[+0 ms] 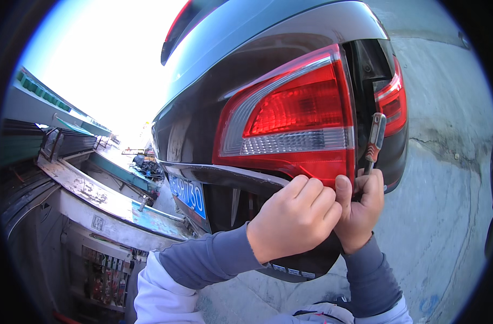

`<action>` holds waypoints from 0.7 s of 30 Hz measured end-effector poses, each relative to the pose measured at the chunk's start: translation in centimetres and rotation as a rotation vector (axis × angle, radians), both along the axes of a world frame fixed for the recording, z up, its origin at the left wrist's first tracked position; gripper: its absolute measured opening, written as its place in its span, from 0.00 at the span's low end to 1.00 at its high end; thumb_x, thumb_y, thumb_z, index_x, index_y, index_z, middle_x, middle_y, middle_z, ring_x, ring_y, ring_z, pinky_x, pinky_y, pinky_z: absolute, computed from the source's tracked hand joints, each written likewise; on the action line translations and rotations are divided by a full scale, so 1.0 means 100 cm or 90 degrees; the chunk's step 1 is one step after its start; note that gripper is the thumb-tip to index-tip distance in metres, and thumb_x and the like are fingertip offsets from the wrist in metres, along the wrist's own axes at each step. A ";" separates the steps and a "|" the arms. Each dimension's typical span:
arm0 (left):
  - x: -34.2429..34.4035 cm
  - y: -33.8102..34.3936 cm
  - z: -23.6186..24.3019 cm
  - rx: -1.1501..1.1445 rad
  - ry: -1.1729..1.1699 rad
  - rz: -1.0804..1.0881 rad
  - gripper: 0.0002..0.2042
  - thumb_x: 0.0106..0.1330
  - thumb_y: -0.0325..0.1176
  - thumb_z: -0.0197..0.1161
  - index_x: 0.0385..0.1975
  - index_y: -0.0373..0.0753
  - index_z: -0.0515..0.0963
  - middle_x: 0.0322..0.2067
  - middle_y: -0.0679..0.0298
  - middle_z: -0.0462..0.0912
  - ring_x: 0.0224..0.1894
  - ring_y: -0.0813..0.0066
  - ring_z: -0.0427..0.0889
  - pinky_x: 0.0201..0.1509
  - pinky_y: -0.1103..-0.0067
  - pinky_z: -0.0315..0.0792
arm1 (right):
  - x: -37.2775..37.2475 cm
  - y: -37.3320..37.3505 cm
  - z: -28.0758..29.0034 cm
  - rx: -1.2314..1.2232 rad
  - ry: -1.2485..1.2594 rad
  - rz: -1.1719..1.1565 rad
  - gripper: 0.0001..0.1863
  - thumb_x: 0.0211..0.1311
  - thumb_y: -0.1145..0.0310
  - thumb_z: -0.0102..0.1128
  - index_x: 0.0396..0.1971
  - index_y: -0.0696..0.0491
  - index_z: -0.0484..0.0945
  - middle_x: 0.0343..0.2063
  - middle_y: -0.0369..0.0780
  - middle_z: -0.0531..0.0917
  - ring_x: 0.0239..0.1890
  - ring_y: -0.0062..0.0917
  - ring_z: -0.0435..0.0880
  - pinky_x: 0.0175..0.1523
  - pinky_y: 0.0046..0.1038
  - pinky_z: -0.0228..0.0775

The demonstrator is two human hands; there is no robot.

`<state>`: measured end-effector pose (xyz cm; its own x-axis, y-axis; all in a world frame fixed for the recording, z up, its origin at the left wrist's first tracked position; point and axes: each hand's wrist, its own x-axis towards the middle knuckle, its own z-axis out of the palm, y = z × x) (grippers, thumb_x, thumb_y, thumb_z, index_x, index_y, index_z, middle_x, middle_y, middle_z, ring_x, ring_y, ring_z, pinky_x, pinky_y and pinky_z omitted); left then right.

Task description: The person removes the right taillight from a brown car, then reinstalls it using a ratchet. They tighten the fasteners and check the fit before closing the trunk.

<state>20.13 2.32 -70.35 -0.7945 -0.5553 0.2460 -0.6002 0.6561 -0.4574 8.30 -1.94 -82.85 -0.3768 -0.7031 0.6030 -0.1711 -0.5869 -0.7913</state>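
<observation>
A red tail light (300, 102) with a clear band fills the middle of the head view, set in a dark car's rear panel. My left hand (297, 216) is closed, its knuckles against the light's lower edge; whatever its curled fingers pinch is hidden. At the light's lower right corner is my right hand (361, 208), thumb up and fingers bent. A screwdriver (375, 141) with a grey and red handle rises from its fingers, handle uppermost, the shaft partly hidden behind them. The two hands nearly touch.
A second red light (392, 100) sits on the car body across a dark gap. A blue number plate (188, 195) is at the left. A worn workbench or cabinet (111, 194) stands farther left. Cracked concrete ground (446, 189) lies to the right.
</observation>
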 end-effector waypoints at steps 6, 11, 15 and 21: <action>-0.003 0.001 -0.002 0.021 0.043 0.028 0.05 0.54 0.31 0.65 0.29 0.38 0.80 0.30 0.62 0.78 0.35 0.65 0.80 0.48 0.70 0.80 | -0.002 -0.001 -0.007 0.000 -0.022 0.055 0.25 0.68 0.58 0.76 0.29 0.55 0.65 0.29 0.41 0.66 0.29 0.32 0.65 0.34 0.31 0.61; -0.004 0.002 -0.003 0.031 0.070 0.054 0.05 0.57 0.30 0.65 0.29 0.37 0.80 0.30 0.62 0.79 0.36 0.65 0.81 0.47 0.72 0.79 | -0.002 0.000 -0.010 0.009 -0.038 0.090 0.26 0.71 0.55 0.72 0.30 0.55 0.64 0.30 0.40 0.65 0.31 0.30 0.65 0.37 0.29 0.61; -0.004 0.002 -0.003 0.029 0.066 0.058 0.05 0.58 0.30 0.65 0.30 0.36 0.81 0.31 0.62 0.80 0.36 0.66 0.81 0.46 0.72 0.79 | -0.003 0.002 -0.010 0.022 -0.066 0.118 0.26 0.74 0.53 0.70 0.30 0.55 0.64 0.32 0.38 0.66 0.33 0.26 0.66 0.38 0.26 0.60; -0.003 0.003 -0.003 0.038 0.054 0.063 0.05 0.59 0.31 0.65 0.29 0.37 0.82 0.31 0.62 0.81 0.37 0.66 0.82 0.47 0.72 0.79 | -0.002 0.001 -0.012 0.024 -0.082 0.127 0.26 0.74 0.51 0.69 0.30 0.54 0.65 0.32 0.38 0.67 0.33 0.26 0.65 0.39 0.26 0.60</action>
